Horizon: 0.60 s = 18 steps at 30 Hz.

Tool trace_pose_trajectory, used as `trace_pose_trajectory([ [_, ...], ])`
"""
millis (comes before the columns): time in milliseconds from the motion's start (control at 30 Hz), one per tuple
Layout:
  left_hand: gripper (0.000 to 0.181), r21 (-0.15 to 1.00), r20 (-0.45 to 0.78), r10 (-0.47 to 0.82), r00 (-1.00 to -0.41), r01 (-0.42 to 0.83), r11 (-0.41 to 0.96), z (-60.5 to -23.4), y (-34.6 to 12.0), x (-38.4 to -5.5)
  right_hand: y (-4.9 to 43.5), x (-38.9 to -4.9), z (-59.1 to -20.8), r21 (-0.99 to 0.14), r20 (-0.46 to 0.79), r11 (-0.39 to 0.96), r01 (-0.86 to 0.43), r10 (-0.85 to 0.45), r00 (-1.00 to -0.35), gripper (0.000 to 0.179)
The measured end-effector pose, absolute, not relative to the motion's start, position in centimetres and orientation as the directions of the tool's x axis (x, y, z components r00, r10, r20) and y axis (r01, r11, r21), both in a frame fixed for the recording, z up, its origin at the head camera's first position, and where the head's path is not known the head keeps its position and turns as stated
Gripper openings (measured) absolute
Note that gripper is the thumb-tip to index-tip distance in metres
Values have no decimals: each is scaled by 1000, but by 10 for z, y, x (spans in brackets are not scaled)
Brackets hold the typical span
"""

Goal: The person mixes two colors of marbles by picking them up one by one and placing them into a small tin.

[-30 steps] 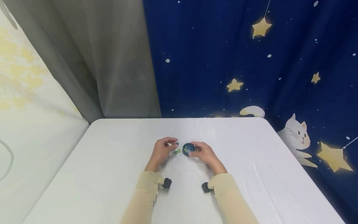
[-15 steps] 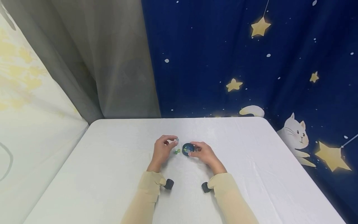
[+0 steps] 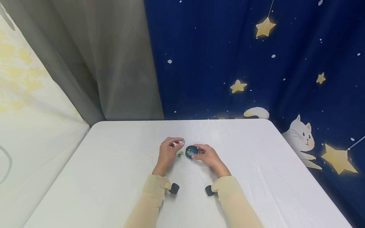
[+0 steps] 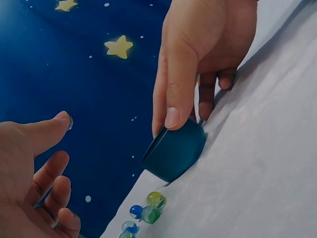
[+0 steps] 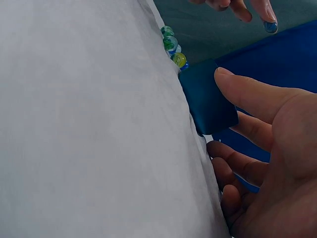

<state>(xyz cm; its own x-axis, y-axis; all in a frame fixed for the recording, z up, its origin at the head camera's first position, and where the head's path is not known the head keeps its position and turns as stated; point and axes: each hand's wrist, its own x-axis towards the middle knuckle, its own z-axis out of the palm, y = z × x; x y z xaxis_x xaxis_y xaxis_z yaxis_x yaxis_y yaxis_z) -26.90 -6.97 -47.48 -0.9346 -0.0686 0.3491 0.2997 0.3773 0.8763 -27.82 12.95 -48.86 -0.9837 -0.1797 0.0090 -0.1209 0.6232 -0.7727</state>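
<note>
A clear bluish marble [image 5: 271,27] is pinched between the thumb and fingertip of my left hand [image 3: 166,155]. That hand is raised up and to the left of a small dark teal bowl [image 4: 176,153]. My right hand [image 3: 210,155] holds the bowl from its right side, thumb and finger on the rim, while the bowl stands on the table. Pale and yellow-green shapes show inside it in the head view, too small to tell apart. Left of the bowl lie several loose marbles: a yellow one [image 4: 156,199], a green one [image 4: 151,214], a blue one [image 4: 135,211] and others.
A white cloth covers the table [image 3: 114,190], whose far edge meets a grey curtain [image 3: 128,63] and a blue star-patterned curtain [image 3: 205,63]. Black wrist-worn devices [image 3: 174,188] stick out from both sleeves, close above the cloth.
My left hand has risen from beside the loose marbles with one marble pinched, then shifted right toward the bowl. The right hand and bowl have stayed in place.
</note>
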Motion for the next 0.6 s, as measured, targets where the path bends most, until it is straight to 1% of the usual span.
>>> trace_pose_trajectory([
  [200, 17, 862, 363, -59, -930, 311, 401, -475, -63, -267, 130, -279, -489, -770, 15, 625, -129, -184, -983, 51],
  [367, 16, 863, 367, -58, -928, 317, 393, -475, -59, -266, 131, -278, -490, -776, 10, 619, -125, -185, -983, 50],
  [600, 17, 872, 341, -47, -939, 297, 390, -476, -55, -264, 132, -278, -490, -780, 18, 612, -132, -189, -982, 50],
])
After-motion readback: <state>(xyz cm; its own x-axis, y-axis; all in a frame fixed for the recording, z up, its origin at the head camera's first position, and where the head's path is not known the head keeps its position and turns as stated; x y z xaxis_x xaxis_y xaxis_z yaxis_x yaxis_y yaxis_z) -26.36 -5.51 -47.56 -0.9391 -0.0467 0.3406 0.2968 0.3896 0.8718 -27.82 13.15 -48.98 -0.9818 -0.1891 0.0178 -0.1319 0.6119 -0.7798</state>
